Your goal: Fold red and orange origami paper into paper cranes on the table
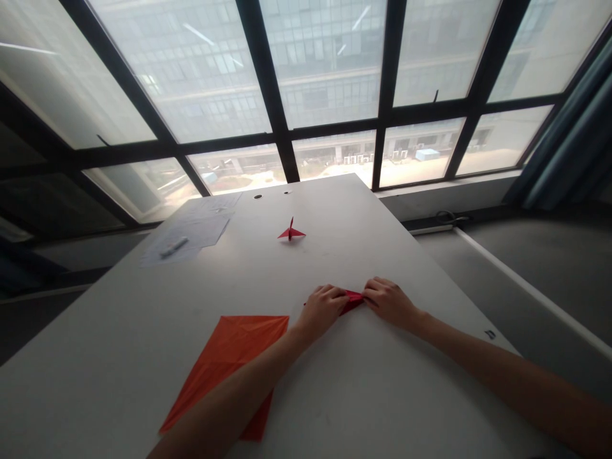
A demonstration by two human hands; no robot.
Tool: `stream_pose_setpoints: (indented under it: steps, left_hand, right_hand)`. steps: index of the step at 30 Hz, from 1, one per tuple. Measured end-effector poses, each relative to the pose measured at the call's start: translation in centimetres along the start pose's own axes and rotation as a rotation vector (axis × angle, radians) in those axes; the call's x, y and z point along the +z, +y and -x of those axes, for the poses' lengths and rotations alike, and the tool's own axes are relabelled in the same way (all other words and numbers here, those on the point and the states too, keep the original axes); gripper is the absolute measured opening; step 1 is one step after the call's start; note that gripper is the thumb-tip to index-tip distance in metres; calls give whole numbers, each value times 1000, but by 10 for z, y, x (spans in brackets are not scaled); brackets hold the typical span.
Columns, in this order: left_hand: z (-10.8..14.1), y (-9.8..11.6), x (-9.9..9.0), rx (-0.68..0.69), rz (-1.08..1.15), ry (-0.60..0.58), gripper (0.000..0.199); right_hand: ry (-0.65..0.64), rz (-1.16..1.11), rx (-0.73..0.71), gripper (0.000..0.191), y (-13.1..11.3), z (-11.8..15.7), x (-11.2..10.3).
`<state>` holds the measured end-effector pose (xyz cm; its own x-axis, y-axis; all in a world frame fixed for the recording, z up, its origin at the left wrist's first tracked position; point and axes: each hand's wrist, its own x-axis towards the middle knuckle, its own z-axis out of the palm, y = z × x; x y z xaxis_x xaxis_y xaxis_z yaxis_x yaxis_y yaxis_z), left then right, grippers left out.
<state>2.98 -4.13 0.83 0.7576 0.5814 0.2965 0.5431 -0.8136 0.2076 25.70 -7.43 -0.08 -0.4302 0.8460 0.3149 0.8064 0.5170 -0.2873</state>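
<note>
A folded piece of red paper (352, 301) lies on the white table between my two hands. My left hand (326, 307) presses and grips its left part, with the fingers bent over it. At its right end, my right hand (388, 301) pinches the paper between bent fingers. Much of the red paper is hidden under the fingers. Farther off on the table stands a red origami crane (291, 233) with its wings spread. A creased orange sheet of paper (229, 347) lies flat beneath my left forearm, partly covered by it.
The white table (363, 395) runs toward large windows with dark frames (280, 95). White printed sheets (205, 223) with a pale, pen-like object (174, 247) on them lie at the far left. Round holes (258, 197) show near the far edge. A blue curtain (568, 134) hangs at right.
</note>
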Motion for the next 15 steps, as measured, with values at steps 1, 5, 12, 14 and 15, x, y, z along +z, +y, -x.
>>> stream_pose_setpoints:
  steps: [1,5,12,14,15]
  left_hand:
    - [1,2,0,15,-2,-9,26]
    - [7,10,-1,59,6,-32,36]
    - [14,12,7,43,36,-130,57]
    - [16,11,10,62,45,-162,63]
    - [16,10,12,68,49,-172,64]
  right_hand:
    - [-8,40,-23,21,-1,0,-1]
    - [-44,116,-65,24,-3,4,-6]
    - [13,2,222,23,-5,-3,1]
    - [9,16,300,19,-6,-11,5]
    - [-5,35,322,15,-7,-14,7]
